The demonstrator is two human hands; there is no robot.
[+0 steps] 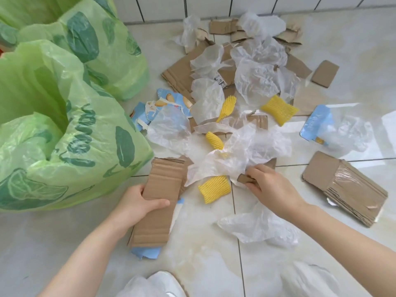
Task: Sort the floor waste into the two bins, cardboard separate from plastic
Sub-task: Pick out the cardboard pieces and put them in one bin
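**Gathering cardboard before the drop**

Head view: my left hand [140,205] grips a stack of cardboard strips [159,202] at seven o'clock, just beside the near green-lined bin [70,146]. My right hand [271,186] pinches a small cardboard piece [244,179] tucked under a crumpled clear plastic sheet [246,151] at centre. I'd draw it out low and slowly so the sheet and the yellow foam net [214,188] don't ride along, then add it to the stack. Mixed waste spreads toward twelve o'clock on the floor [203,254].
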